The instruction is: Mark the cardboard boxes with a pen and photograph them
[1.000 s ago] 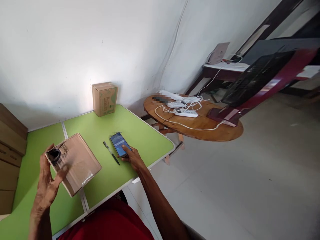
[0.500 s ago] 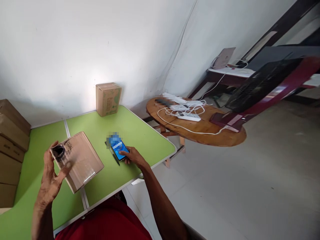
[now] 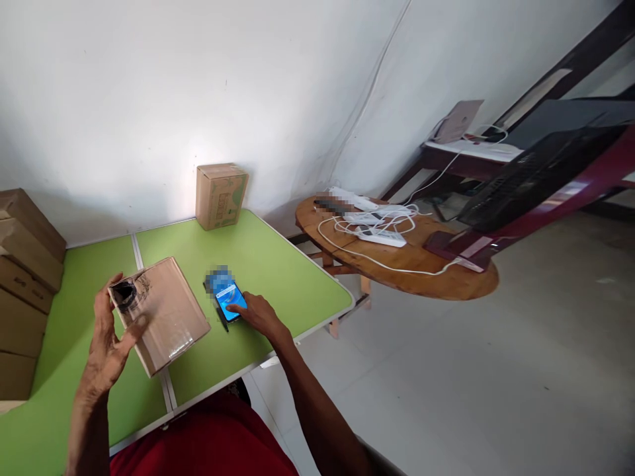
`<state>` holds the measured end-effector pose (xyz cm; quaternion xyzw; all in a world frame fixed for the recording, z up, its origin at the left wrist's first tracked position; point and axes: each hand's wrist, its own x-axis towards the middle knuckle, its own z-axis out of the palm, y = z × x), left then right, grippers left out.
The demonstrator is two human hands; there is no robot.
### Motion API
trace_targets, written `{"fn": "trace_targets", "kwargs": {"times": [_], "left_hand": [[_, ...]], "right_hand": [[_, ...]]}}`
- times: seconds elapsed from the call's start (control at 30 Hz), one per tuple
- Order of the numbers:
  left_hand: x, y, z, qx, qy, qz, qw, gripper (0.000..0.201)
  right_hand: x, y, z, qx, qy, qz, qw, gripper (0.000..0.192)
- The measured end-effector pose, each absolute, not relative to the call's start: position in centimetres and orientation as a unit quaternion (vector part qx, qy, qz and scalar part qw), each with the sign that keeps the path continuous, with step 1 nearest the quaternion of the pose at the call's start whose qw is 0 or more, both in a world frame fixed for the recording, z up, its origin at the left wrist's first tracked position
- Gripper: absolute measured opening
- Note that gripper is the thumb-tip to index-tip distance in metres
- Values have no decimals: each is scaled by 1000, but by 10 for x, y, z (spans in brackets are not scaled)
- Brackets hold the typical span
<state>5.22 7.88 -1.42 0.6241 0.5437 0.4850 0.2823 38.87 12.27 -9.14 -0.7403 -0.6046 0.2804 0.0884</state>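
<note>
My left hand (image 3: pixel 106 344) grips a taped brown cardboard box (image 3: pixel 173 314) by its left side, with the thumb on the top face. The box is tilted above the table, and one corner has a dark hole or burnt-looking patch with black scribbles around it. My right hand (image 3: pixel 260 314) holds a smartphone (image 3: pixel 235 309) by its near right edge, thumb over the lit blue screen. The phone's far end is blurred out. Along its left side shows a dark pen (image 3: pixel 223 318). Whether the pen is in my hand or on the table, I cannot tell.
On the green folding table (image 3: pixel 278 264) stand a small carton (image 3: pixel 221 198) at the back and stacked cartons (image 3: pixel 24 297) at the left. To the right, a round wooden table (image 3: pixel 397 268) bears white power strips (image 3: pixel 380 235), tangled cables and a dark red fan (image 3: pixel 536 205).
The phone, with the pen beside it, has shifted slightly left along with my right hand. My left hand still has the box. The view has turned a little.
</note>
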Motion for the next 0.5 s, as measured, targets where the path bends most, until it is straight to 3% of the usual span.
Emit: {"fn": "trace_targets", "kwargs": {"times": [0.23,0.5], "left_hand": [[52,79,-14,618,545,481,301,103],[47,80,-16,615,543,487,299,101]], "right_hand": [[362,133,-68,-712,-655,254,-11,54],[332,130,-64,-706,-662,251,-7,49]]}}
